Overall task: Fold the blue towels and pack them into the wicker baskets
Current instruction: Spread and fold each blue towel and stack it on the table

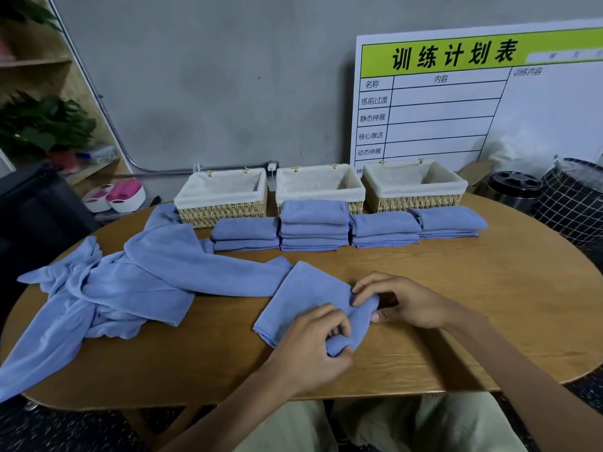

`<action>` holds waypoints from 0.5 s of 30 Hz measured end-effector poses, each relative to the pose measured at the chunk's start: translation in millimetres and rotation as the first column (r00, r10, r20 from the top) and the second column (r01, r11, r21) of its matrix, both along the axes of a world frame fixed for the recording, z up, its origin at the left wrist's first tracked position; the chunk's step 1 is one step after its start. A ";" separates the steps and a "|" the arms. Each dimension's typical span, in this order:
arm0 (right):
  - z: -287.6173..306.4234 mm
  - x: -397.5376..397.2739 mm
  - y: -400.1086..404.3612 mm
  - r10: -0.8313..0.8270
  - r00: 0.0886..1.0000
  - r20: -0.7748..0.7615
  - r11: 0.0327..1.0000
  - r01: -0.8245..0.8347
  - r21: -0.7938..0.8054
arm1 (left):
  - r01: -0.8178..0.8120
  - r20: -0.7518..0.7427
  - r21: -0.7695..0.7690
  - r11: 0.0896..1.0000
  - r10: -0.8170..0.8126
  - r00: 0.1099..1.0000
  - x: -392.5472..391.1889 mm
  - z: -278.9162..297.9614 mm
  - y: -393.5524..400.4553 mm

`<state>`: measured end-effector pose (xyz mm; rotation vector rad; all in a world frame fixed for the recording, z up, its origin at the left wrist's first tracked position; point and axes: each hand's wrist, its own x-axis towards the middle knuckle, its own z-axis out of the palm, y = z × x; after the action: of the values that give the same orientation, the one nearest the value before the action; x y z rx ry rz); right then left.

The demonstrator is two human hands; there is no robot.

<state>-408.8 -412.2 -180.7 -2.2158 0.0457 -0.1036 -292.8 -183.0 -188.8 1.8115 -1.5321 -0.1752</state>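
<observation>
Your left hand [310, 345] and right hand [399, 301] pinch a blue towel [303, 298]; folded stacks [314, 230] front three lined wicker baskets [319, 187], interiors showing only liner; loose towels [130, 288] lie left.

Dim, even indoor light is falling from above; soft shadows are pooling under the hands and the folded stacks. Mild glare is washing out the whiteboard [489, 102]. Wide-angle distortion is bowing the table [456, 288] edge and the left shelving [39, 63], where detail is blurring.
</observation>
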 end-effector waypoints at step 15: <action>23.1 28.1 20.2 -0.097 0.995 0.018 0.954 0.088 0.286 | -0.259 -0.589 -0.093 0.961 0.157 0.793 30.3 11.0 23.7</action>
<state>-380.8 -392.1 -157.6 -1.9227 0.1383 -0.1730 -262.6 -159.3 -177.8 1.5774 -0.8791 -0.4329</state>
